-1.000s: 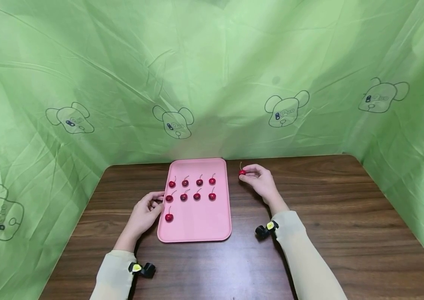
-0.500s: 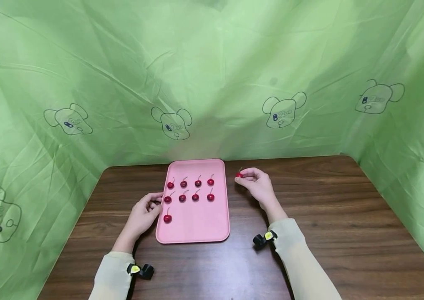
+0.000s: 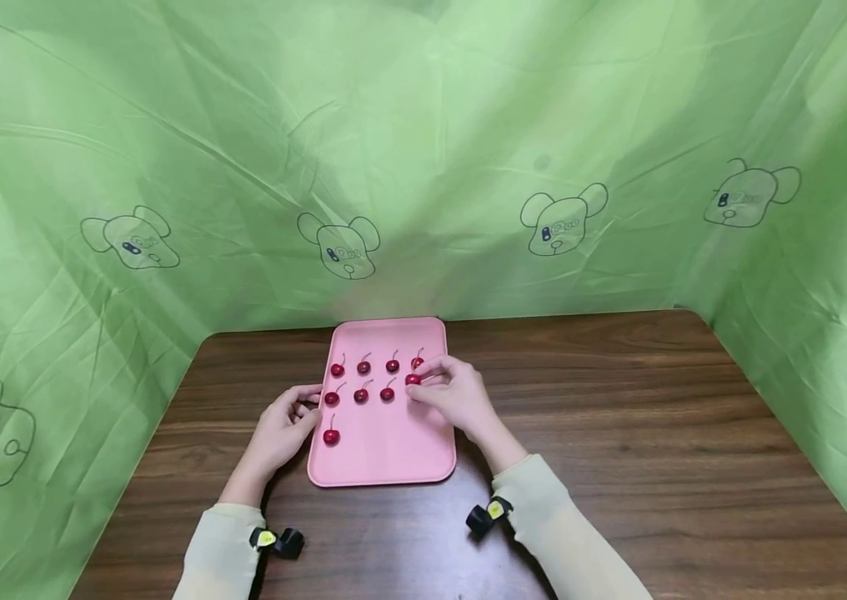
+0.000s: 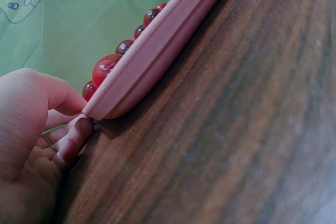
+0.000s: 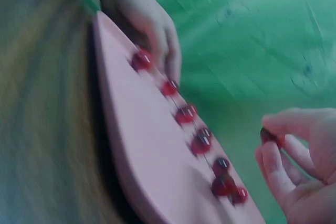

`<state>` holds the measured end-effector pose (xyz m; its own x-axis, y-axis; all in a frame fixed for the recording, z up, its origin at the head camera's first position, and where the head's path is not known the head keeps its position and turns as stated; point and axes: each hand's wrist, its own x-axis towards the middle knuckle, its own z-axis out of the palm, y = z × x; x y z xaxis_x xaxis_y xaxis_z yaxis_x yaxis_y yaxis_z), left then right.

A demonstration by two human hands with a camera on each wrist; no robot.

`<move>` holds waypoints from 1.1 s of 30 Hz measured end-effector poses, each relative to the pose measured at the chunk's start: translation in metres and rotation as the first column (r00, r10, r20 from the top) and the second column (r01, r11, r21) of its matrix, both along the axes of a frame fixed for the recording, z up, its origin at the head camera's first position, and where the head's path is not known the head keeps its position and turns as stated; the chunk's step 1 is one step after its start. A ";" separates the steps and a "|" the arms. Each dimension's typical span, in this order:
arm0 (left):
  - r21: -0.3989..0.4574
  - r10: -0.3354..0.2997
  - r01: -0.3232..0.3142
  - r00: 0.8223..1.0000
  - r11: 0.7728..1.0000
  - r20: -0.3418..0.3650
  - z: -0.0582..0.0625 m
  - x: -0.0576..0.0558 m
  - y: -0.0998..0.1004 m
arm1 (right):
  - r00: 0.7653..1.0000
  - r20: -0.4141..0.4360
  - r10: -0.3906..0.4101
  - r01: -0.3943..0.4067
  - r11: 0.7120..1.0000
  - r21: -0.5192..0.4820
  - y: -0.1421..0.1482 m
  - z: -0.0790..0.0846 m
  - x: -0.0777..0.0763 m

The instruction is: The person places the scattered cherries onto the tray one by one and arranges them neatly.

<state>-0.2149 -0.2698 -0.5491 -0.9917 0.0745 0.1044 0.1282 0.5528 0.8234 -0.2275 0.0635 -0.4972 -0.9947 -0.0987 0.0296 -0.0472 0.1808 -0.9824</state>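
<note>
A pink tray (image 3: 393, 458) lies on the table with several red cherries set out in rows on it. My left hand (image 3: 283, 429) pinches the tray's left rim, as the left wrist view shows from close by. Between thumb and fingertips, my right hand (image 3: 459, 396) holds a cherry (image 3: 413, 379) above the tray's right side. The right wrist view also shows this held cherry (image 5: 269, 136), raised clear of the tray. Part of the cherry (image 3: 418, 363) at the right end of the back row shows behind my right hand. A single cherry (image 3: 331, 437) lies nearest the front, at the left.
The dark wooden table (image 3: 618, 417) extends to both sides of the tray. Green cloth (image 3: 423, 167) with bear-head drawings stands behind and at both sides. A small black device (image 3: 487, 517) is strapped at my right wrist, another (image 3: 277, 542) at my left.
My right hand has carried the cherry leftward, from beside the tray to over its right side. My left hand stays at the left rim; the cherries on the tray have not visibly moved.
</note>
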 end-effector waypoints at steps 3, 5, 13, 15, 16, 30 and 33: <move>0.002 -0.002 0.002 1.000 1.000 0.000 -0.001 -0.001 0.000 | 0.999 -0.003 0.047 -0.047 0.999 0.028 -0.014 0.005 0.008; 0.003 -0.005 0.005 1.000 1.000 -0.002 -0.001 0.000 0.000 | 0.997 -0.004 0.080 -0.080 0.996 0.036 -0.022 0.007 0.013; 0.005 -0.009 0.009 1.000 1.000 -0.011 -0.001 0.000 0.000 | 0.989 0.000 0.148 -0.148 0.987 0.065 -0.047 0.007 0.024; 0.004 -0.011 0.011 1.000 1.000 -0.015 -0.001 0.000 0.000 | 0.988 0.006 0.154 -0.154 0.985 0.073 -0.052 0.005 0.025; 0.003 -0.010 0.010 1.000 1.000 -0.014 -0.001 0.000 0.000 | 0.987 0.008 0.158 -0.158 0.984 0.076 -0.055 0.002 0.026; -0.007 -0.013 0.012 1.000 1.000 -0.027 -0.002 -0.001 -0.001 | 0.966 0.012 0.259 -0.259 0.958 0.123 -0.071 -0.019 0.036; -0.012 -0.009 0.009 1.000 1.000 -0.024 -0.002 -0.001 -0.001 | 0.963 -0.006 0.268 -0.264 0.951 0.159 -0.073 -0.022 0.037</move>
<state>-0.2157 -0.2706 -0.5507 -0.9883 0.0846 0.1269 0.1525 0.5611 0.8136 -0.1907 -0.0091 -0.5191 -0.9307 -0.3652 0.0197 -0.1406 0.3078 -0.9410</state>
